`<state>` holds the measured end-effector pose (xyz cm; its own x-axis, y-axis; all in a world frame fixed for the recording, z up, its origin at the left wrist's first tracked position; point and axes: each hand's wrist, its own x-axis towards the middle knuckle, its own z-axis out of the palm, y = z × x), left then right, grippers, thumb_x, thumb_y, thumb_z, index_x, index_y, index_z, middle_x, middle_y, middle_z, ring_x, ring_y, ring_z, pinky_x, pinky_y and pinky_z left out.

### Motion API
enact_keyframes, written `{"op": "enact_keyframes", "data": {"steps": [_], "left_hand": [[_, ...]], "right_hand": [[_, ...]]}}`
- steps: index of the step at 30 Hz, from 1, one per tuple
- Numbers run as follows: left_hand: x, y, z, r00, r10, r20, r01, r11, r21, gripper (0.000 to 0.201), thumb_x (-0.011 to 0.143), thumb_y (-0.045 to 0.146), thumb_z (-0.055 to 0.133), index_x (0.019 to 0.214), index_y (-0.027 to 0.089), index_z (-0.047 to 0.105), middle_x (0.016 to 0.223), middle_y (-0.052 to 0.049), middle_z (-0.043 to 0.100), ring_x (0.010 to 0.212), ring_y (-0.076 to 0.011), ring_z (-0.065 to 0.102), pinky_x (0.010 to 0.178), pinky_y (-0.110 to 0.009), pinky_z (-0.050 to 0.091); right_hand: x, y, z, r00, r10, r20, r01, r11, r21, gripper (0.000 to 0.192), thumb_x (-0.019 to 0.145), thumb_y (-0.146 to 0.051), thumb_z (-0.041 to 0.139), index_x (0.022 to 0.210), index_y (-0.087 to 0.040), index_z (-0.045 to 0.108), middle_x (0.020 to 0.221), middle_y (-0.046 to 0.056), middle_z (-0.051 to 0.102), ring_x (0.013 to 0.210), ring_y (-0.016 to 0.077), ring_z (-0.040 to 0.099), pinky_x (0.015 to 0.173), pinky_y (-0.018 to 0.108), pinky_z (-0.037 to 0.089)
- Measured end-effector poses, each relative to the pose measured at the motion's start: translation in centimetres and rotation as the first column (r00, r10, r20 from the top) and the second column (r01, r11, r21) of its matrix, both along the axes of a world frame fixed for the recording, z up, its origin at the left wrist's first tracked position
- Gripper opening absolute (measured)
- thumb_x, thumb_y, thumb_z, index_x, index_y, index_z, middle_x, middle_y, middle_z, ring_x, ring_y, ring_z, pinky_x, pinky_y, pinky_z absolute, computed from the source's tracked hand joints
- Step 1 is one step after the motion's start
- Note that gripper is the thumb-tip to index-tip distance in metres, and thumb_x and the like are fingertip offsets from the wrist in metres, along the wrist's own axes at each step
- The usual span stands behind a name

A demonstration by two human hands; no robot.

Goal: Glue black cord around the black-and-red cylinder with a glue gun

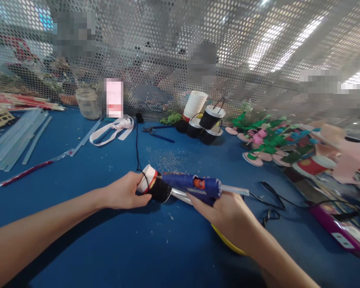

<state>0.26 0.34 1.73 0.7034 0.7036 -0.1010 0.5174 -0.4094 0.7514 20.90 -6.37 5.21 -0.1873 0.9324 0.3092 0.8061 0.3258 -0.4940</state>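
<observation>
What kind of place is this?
Probably a craft assembly workbench in a workshop. The right hand holds a blue hot glue gun to a small black cup in the left hand; glue sticks and finished cups lie on the blue table.

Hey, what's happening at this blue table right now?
A person is working with both bare hands at a blue table. The left hand grips a small black-and-white cup lying on its side. The right hand holds a blue glue gun, its tip right at the cup. Further back sit similar finished cups with wire handles, a stack of white cups, clear glue sticks on the left, and colourful foam cut-outs on the right.
</observation>
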Motion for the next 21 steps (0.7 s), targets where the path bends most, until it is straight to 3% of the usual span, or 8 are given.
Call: {"op": "enact_keyframes", "data": {"steps": [9, 13, 16, 19, 21], "left_hand": [[0.0, 0.0, 0.0, 0.998, -0.049, 0.041, 0.049, 0.999, -0.007, 0.011, 0.063, 0.020, 0.046, 0.056, 0.015, 0.038, 0.046, 0.007, 0.031, 0.042, -0.0044, 0.029, 0.038, -0.016, 0.023], [0.0, -0.1, 0.2, 0.999, -0.033, 0.017, 0.033, 0.999, -0.007, 0.011, 0.062, 0.019, 0.045, 0.056, 0.015, 0.037, 0.045, 0.007, 0.031, 0.041, -0.0044, 0.029, 0.038, -0.016, 0.023], [0.0, -0.1, 0.2, 1.000, -0.020, 0.007, 0.020, 1.000, 0.001, 0.011, 0.063, 0.020, 0.045, 0.056, 0.016, 0.037, 0.046, 0.007, 0.032, 0.042, -0.0046, 0.030, 0.038, -0.016, 0.023], [-0.1, -0.1, 0.1, 1.000, -0.026, 0.005, 0.026, 0.999, 0.024, 0.013, 0.063, 0.021, 0.045, 0.055, 0.016, 0.035, 0.045, 0.007, 0.031, 0.042, -0.0046, 0.030, 0.038, -0.016, 0.023], [-0.1, -0.1, 0.1, 1.000, -0.023, 0.000, 0.023, 0.999, 0.035, 0.013, 0.063, 0.021, 0.045, 0.055, 0.016, 0.036, 0.045, 0.007, 0.032, 0.042, -0.0048, 0.031, 0.038, -0.016, 0.024]], "right_hand": [[0.1, 1.4, -1.8, 0.991, -0.128, -0.046, 0.122, 0.987, -0.104, 0.020, 0.068, -0.033, 0.051, 0.055, -0.018, 0.052, 0.044, 0.000, 0.051, 0.042, 0.0134, 0.049, 0.036, 0.022, 0.032], [-0.1, 1.7, -1.2, 0.968, -0.223, -0.114, 0.174, 0.927, -0.332, 0.021, 0.067, -0.035, 0.051, 0.055, -0.018, 0.049, 0.037, -0.002, 0.046, 0.034, 0.0116, 0.045, 0.032, 0.022, 0.033], [0.2, 2.1, -1.0, 0.932, -0.275, -0.236, 0.137, 0.871, -0.472, 0.021, 0.067, -0.037, 0.052, 0.067, -0.017, 0.049, 0.038, -0.004, 0.048, 0.033, 0.0108, 0.046, 0.035, 0.022, 0.038], [1.2, 3.2, -1.2, 0.882, -0.296, -0.368, 0.124, 0.897, -0.424, 0.026, 0.065, -0.038, 0.054, 0.079, -0.017, 0.046, 0.047, -0.003, 0.053, 0.039, 0.0112, 0.049, 0.038, 0.022, 0.041], [2.0, 4.4, -1.5, 0.885, -0.323, -0.336, 0.203, 0.916, -0.345, 0.025, 0.066, -0.039, 0.054, 0.074, -0.016, 0.048, 0.053, -0.001, 0.054, 0.044, 0.0115, 0.051, 0.039, 0.021, 0.039]]}}
